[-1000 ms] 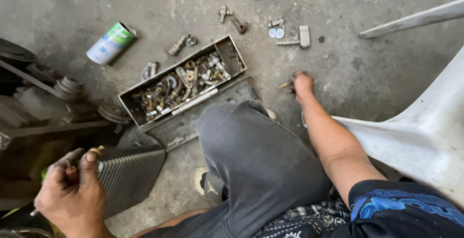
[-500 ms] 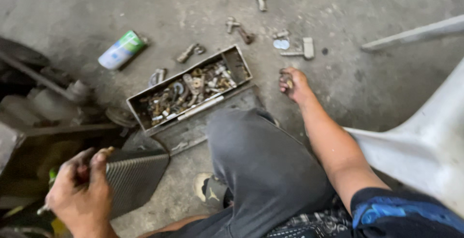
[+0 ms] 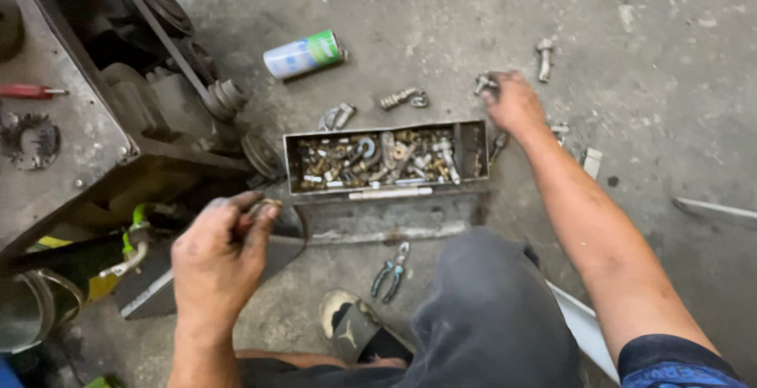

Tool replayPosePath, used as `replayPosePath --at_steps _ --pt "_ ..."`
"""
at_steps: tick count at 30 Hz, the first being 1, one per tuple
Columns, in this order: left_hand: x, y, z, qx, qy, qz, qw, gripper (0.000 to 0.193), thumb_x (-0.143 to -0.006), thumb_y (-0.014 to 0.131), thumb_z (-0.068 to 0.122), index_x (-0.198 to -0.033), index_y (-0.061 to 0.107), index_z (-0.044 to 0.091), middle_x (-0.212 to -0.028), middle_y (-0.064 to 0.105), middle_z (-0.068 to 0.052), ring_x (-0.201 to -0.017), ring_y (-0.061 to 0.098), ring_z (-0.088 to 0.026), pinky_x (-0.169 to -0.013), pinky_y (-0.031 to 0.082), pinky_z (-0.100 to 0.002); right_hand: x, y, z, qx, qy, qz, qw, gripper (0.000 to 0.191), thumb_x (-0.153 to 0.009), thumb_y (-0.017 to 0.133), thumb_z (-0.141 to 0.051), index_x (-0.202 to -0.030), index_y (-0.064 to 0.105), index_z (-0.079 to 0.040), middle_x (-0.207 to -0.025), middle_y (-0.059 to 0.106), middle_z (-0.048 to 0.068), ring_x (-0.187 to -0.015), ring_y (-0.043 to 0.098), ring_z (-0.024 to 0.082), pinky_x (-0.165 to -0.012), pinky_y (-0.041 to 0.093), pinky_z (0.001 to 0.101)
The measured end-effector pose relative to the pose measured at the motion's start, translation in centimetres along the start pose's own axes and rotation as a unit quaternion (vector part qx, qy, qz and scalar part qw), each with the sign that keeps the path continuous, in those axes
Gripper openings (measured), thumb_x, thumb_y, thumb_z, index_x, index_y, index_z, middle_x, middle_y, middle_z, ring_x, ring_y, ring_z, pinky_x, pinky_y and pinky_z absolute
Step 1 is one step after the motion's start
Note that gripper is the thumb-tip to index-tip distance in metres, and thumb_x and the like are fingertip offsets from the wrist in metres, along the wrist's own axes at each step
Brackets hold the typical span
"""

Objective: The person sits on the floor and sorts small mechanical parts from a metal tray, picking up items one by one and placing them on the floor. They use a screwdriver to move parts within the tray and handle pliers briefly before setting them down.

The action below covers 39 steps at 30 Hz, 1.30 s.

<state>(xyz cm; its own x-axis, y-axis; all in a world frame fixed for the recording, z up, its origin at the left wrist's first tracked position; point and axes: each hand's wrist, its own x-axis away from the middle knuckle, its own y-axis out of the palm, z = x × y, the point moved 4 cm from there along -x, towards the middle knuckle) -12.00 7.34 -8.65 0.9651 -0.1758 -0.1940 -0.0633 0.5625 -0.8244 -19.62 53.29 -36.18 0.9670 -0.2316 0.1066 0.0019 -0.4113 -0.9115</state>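
My left hand [image 3: 221,258] is raised above a black finned radiator block [image 3: 150,297] and pinches a small metal part [image 3: 264,205] between thumb and fingertips. My right hand [image 3: 514,102] is stretched out over the concrete floor, just beyond the far right corner of an open metal box [image 3: 471,151] filled with several bolts and fittings. Its fingertips close on a small metal fitting [image 3: 484,84] that rests on the floor.
A white and green spray can [image 3: 303,53] lies beyond the box. Loose fittings [image 3: 402,98] and a bolt [image 3: 544,53] are scattered nearby. Pliers [image 3: 392,270] lie by my sandalled foot [image 3: 355,329]. A machine with pulleys [image 3: 225,96] and a red screwdriver [image 3: 27,90] fills the left.
My right hand has slid farther out along the floor to the fitting beyond the box corner. My left hand has come up and nearer the box. The view has swung right.
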Motion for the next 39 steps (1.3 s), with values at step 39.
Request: replayPosePath --at_steps 39 --pt "-3.8 -0.8 -3.1 0.022 0.045 -0.015 0.999 0.019 -0.092 0.083 0.017 -0.103 0.074 0.004 -0.079 0.062 -0.01 -0.066 0.062 -0.024 -0.061 0.05 -0.036 9.1 5.0 2.9 -0.416 0.084 0.088 0.901 0.02 -0.106 0.064 -0.018 -0.11 0.068 0.002 -0.089 0.072 0.004 -0.074 0.068 0.009 -0.066 0.056 0.0255"
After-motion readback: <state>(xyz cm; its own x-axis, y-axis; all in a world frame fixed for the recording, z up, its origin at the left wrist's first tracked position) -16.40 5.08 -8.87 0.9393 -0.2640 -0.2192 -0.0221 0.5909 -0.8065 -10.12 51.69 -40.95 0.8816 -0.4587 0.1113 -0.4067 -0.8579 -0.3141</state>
